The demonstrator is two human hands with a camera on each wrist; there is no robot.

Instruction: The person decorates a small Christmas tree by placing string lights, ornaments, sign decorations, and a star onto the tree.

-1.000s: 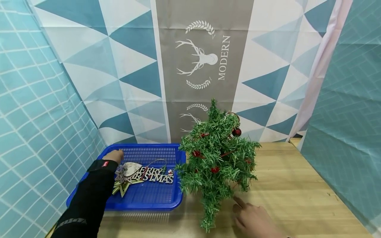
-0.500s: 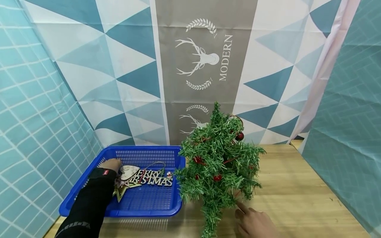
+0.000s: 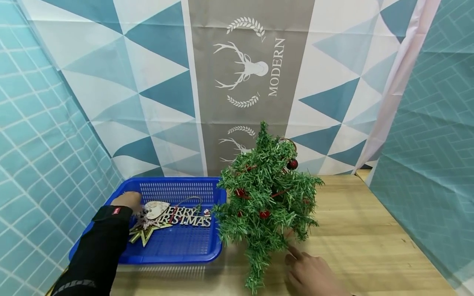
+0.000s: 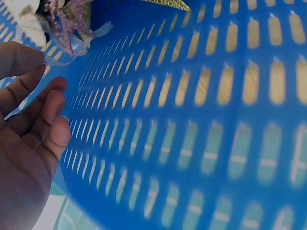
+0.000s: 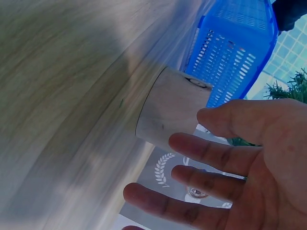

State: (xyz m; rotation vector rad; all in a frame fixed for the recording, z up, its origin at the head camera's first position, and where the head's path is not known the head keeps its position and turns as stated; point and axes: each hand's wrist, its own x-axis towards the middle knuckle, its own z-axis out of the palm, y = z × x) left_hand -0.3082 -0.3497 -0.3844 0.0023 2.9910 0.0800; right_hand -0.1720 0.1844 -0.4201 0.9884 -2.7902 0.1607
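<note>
In the head view my left hand [image 3: 127, 200] reaches into a blue plastic basket [image 3: 177, 250]. The left wrist view shows its thumb and forefinger pinching a sheer ribbon [image 4: 60, 62] beside a purple glittery ornament [image 4: 72, 19]; the other fingers are loosely bent. Near that hand lie a pale heart ornament [image 3: 156, 209], a gold star [image 3: 142, 236] and a MERRY CHRISTMAS sign [image 3: 189, 217]. My right hand [image 3: 311, 273] is low beside a small artificial Christmas tree [image 3: 266, 197]. Its fingers extend, relaxed, by the tree's whitish round base [image 5: 172, 110]; contact is unclear.
Red ornaments hang on the tree, including a dark red ball [image 3: 292, 164]. The basket stands left of the tree on a wooden table [image 3: 355, 230]. Patterned cloth [image 3: 155, 102] hangs behind, with tiled-print cloth [image 3: 44, 135] at the left.
My left hand has moved lower and slightly left inside the basket. The nearby star and purple ornament have shifted a little. My right hand stays by the tree's base; the head view shifts slightly.
</note>
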